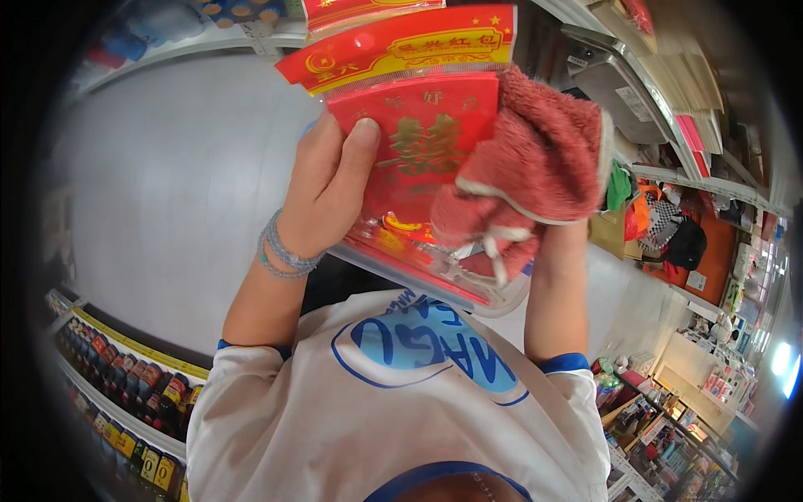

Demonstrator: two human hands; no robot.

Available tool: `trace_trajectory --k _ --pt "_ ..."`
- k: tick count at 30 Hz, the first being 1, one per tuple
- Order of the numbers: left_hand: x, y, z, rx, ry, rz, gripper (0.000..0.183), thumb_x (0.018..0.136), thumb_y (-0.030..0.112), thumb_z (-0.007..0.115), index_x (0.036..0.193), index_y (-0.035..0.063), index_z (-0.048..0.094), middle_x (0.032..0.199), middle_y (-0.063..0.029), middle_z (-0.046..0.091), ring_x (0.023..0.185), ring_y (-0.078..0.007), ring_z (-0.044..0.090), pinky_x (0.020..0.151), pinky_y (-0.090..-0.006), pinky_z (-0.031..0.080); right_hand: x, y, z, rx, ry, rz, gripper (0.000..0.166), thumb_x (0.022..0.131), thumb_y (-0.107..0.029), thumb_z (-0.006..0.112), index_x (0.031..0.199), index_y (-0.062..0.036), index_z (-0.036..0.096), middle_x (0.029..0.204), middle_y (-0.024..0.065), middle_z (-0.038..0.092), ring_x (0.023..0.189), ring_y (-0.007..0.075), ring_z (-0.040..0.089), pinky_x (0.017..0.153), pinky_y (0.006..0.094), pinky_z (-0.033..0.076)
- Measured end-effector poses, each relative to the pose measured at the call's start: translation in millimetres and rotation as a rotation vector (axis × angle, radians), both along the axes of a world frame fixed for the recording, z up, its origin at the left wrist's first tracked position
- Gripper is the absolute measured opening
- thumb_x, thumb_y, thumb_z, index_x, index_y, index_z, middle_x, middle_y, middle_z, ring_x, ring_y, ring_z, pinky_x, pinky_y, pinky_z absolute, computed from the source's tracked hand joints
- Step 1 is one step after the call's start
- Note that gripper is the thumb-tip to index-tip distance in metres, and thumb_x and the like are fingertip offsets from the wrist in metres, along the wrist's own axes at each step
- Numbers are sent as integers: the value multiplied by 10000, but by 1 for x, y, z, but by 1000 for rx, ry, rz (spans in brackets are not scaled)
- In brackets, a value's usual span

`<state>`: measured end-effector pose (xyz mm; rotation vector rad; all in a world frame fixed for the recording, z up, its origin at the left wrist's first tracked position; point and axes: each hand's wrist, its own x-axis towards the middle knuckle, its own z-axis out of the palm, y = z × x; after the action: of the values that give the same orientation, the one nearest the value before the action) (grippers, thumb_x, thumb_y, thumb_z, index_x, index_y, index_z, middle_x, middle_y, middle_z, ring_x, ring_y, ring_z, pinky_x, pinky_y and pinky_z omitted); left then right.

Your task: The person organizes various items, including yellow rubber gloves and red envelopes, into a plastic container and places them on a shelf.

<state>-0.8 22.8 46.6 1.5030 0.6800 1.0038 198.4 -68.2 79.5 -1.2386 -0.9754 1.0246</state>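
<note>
My left hand (335, 182) grips the left edge of a clear packet of red envelopes (433, 138), thumb on its front. The packet has a red and yellow header card and gold characters. Over my right hand lies a pink plush cloth (546, 150) with white edging, pressed against the packet's right side; the cloth hides that hand and its fingers. Below the packet is a clear plastic tub (502, 304) with more red packets in it, close to my chest. Another red header card (370, 14) shows behind the packet's top edge.
Bottles of dark liquid (138, 376) line shelves at the lower left. At the upper right, a metal box (615, 88) sits by stacked paper goods (684, 75). Bags (665, 219) lie farther right, and crowded shelves (665, 433) stand at the lower right. Grey floor (169, 176) spreads out at left.
</note>
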Motion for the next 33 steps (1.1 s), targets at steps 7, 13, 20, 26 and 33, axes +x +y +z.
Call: trace_trajectory --k 7,13,20,26,33 --pt "2 -3 6 -165 -75 -103 322 1002 267 421 1125 -10 529 1033 -54 621 907 -94 550 806 -251 449 9 21 -12 -83 206 56 507 868 -185 615 1304 11 444 1205 104 565 1076 156 538 919 309 433" --pt "5 1 9 -300 -251 103 330 993 284 441 1113 -11 526 1037 -58 615 913 -85 566 799 -244 463 -2 -8 -25 -290 147 408 499 858 -214 640 1273 11 477 1174 118 584 1049 167 556 904 319 447" --pt "-24 29 12 -393 -523 447 339 983 293 421 1147 5 491 1073 -111 617 917 -178 646 770 -295 531 21 -9 -17 -554 -627 753 519 792 -312 598 1161 45 517 893 216 642 878 319 625 798 391 476" --pt "-55 41 10 -468 -874 177 348 976 272 405 1182 5 492 1130 -125 611 967 -208 634 842 -327 517 3 -4 -33 -542 -1227 763 423 803 -416 567 813 2 626 752 198 617 762 368 621 681 463 487" --pt "-53 35 18 -404 -616 439 263 940 173 494 1129 -8 505 1073 -128 625 914 -190 654 758 -305 558 3 45 -86 -178 -1439 480 329 791 -205 628 1099 -95 592 1196 119 548 1088 287 544 862 446 471"
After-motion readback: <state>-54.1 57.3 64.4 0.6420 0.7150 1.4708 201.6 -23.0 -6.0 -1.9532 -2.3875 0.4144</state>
